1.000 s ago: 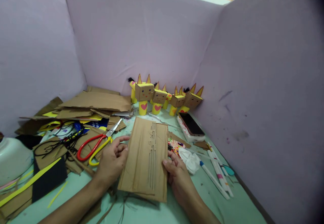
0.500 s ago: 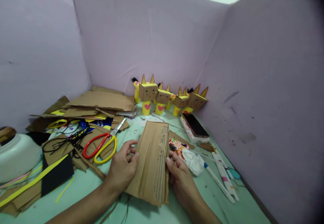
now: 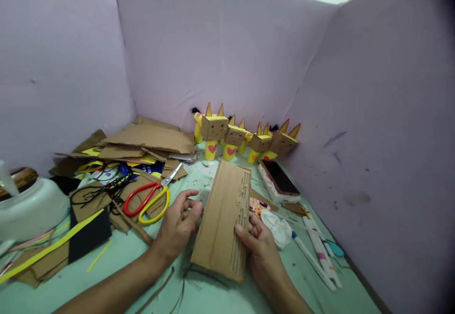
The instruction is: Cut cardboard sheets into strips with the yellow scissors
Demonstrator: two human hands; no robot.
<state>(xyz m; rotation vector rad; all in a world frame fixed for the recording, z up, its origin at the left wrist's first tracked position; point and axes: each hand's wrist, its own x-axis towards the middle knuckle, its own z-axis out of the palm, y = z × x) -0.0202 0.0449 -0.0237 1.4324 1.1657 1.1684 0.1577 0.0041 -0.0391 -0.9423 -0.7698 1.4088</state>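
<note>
Basically, your right hand (image 3: 263, 250) pinches the cardboard panel (image 3: 222, 219) by its ridged edge, probably so it tilts toward you above the table (image 3: 302, 269); your left hand (image 3: 177, 226) sits just beside, fingers loosely curled, gripping nothing.

Apparent lettering on the blue sheet (image 3: 155, 167), unreadable

right hand (image 3: 261, 243) gripping torn cardboard (image 3: 223, 219), left hand (image 3: 181, 221) beside it, red-and-yellow scissors (image 3: 147, 202) nearby
</note>
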